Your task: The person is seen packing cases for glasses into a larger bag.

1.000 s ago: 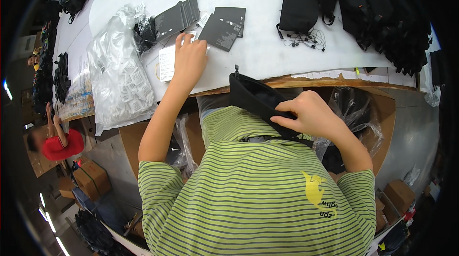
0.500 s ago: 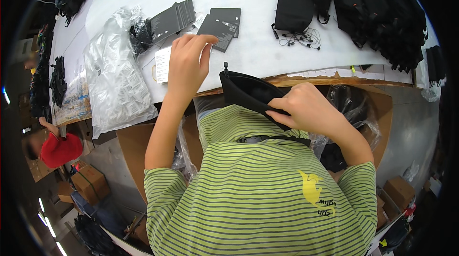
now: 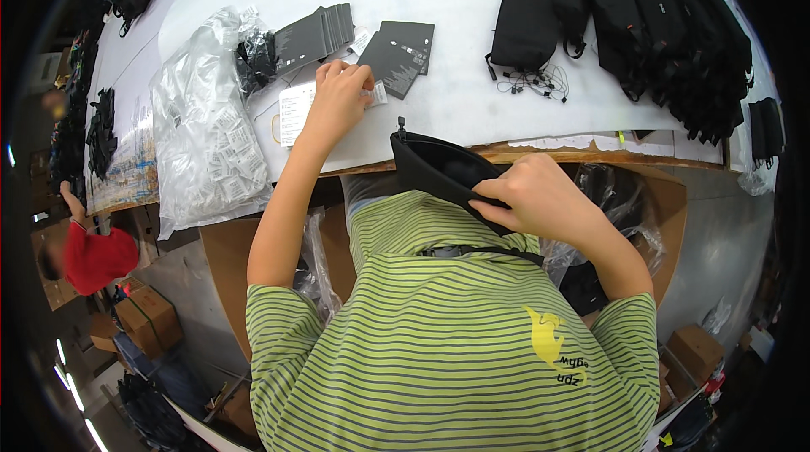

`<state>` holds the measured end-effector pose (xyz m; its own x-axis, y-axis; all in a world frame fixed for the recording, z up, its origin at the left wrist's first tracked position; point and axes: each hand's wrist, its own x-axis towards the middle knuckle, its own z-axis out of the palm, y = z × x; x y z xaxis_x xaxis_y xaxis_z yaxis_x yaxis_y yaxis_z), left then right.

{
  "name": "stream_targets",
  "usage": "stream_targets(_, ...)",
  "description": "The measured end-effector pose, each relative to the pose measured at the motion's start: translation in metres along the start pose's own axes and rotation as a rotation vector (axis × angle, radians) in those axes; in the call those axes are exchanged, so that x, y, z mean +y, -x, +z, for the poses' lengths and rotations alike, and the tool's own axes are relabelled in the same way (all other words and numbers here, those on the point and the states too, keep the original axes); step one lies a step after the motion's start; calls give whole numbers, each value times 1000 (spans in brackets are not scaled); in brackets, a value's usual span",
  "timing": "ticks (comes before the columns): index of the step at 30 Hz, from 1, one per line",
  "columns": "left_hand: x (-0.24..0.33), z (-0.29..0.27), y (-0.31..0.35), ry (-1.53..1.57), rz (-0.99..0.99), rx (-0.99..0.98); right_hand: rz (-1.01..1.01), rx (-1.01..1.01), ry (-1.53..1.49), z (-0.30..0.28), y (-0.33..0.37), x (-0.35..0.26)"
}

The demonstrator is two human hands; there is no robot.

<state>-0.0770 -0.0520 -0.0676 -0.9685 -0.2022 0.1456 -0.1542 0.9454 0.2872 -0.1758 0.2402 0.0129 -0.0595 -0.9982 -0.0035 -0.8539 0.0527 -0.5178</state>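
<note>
My right hand (image 3: 536,195) grips the rim of a black zippered pouch (image 3: 439,178), its thumb outside and its fingers curled at the opening. The pouch gapes open in front of my waist, its zip pull standing up at the left end. My left hand (image 3: 342,102) is over the table's near side, fingertips pinched together on a small white tag (image 3: 377,94), partly hidden by the fingers. Close by lie dark grey printed cards (image 3: 413,34), a fanned stack of similar cards (image 3: 304,39) and a white printed sheet (image 3: 294,115).
A clear plastic bag of white labels (image 3: 215,148) lies at the left. Several black pouches (image 3: 523,26) are piled on the right, beside a tangle of black cords (image 3: 540,83). Below the table edge stands a cardboard box (image 3: 671,207). A person in red (image 3: 101,258) is at far left.
My left hand has come down slightly, and its extended fingers have closed on the small tag. My right hand still holds the pouch open. The view has shifted a little.
</note>
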Motion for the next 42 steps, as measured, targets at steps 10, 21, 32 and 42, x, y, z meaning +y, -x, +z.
stream_targets(10, 55, -50, 4, 403, 17, 300, 22, 44, 61, -2, -2, 5)
stream_targets(21, 82, -49, 19, 437, 24, 428, 20, 227, 154, -10, -8, 4)
stream_targets(32, 125, 3, 31, 2082, -696, 357, 294, 692, -297, 14, -30, -10)
stream_targets(42, 125, -1, 34, 1994, -644, 206, 390, 711, -1132, 33, -31, 9)
